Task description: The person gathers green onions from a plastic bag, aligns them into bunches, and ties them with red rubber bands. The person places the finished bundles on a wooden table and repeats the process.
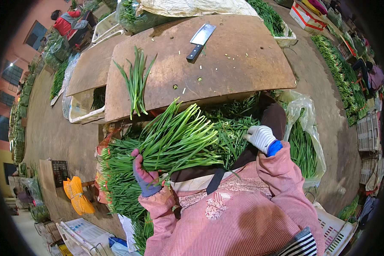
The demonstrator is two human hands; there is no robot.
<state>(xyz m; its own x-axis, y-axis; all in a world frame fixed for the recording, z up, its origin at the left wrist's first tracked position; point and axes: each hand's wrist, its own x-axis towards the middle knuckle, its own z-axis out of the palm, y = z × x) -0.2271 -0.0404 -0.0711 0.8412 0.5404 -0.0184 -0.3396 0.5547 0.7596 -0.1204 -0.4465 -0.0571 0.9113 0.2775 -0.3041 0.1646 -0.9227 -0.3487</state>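
Observation:
My left hand (pixel 146 174), in a purple and pink glove, grips a loose bunch of green garlic chives (pixel 179 140), whose pale ends fan to the right above my lap. To the right, my right hand (pixel 260 137), in a white and grey striped glove, is beside my knee with its fingers curled; whether they hold anything is unclear. A smaller bunch of chives (pixel 136 84) lies on the left of the wooden board (pixel 236 73). Near the board's far edge rests a cleaver (pixel 201 40) with a black handle. Banded chive bundles (pixel 120 179) are piled at my left.
Loose leaves and trimmings (pixel 233 134) lie below the board's near edge. A clear plastic bag of greens (pixel 302 147) stands at my right, a white crate (pixel 86 108) at the board's left. An orange bundle (pixel 77 196) is at lower left. People (pixel 67 24) sit farther off.

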